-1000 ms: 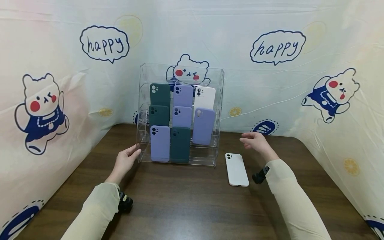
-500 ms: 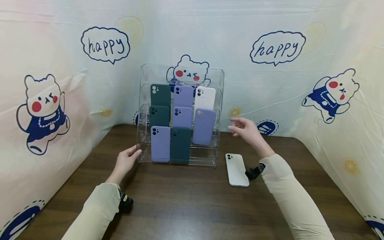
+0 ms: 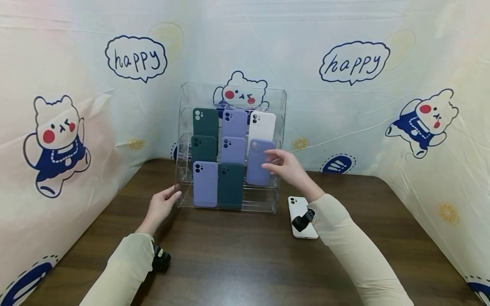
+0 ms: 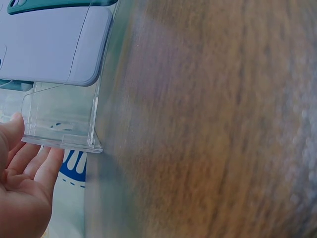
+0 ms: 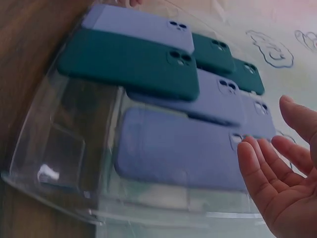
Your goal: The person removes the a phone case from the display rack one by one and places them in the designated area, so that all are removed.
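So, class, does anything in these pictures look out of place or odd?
Yes: a white rectangular phone case lies flat on the brown wooden table, seemingly left out: eight other phone cases stand in the clear plastic rack.

Pale cream sleeves [image 3: 357,246], long and lightly creased, black wrist cameras [image 3: 162,260]

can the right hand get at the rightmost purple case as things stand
Most likely yes: the right hand is open and close to the purple case, and no other case covers its front. Whether they touch, I can't tell.
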A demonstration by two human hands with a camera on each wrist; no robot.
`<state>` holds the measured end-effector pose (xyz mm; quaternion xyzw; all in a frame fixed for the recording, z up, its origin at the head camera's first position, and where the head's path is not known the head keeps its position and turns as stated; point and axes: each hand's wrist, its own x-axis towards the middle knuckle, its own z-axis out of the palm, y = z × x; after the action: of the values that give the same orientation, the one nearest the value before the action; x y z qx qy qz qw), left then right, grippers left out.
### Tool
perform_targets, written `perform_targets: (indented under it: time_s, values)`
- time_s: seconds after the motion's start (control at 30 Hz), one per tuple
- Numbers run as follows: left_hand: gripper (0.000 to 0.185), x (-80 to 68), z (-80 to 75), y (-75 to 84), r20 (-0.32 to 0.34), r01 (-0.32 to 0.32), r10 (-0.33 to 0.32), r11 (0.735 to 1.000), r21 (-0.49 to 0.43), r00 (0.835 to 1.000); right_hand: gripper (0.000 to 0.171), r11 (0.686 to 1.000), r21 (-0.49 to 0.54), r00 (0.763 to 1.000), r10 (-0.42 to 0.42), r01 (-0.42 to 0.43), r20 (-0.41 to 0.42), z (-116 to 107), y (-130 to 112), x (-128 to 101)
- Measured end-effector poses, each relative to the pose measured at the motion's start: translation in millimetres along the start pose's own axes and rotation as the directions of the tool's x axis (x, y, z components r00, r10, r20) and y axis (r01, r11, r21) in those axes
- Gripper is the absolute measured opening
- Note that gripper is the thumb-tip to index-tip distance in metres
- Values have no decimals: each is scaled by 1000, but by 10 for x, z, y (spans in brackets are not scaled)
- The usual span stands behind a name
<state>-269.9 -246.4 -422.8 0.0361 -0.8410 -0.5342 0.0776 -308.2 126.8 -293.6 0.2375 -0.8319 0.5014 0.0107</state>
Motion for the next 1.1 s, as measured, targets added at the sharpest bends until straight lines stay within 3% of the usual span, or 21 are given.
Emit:
perform_targets:
  time_s: [0.27,0.67,1.1]
  values:
    - [49,14,11,-19,9,24,-24,1000,-7,1000,51,998,-61,1000,-20,20,6,319,89,145]
    - [49,16,14,-20,16,36,-36,999,-6,999,51,995,61,997,76,-75,-19,642,292,204]
    - [52,13,12,-21,21,42,-42,999,2,999,43,995,86,992,60,-51,-112,861,379,255]
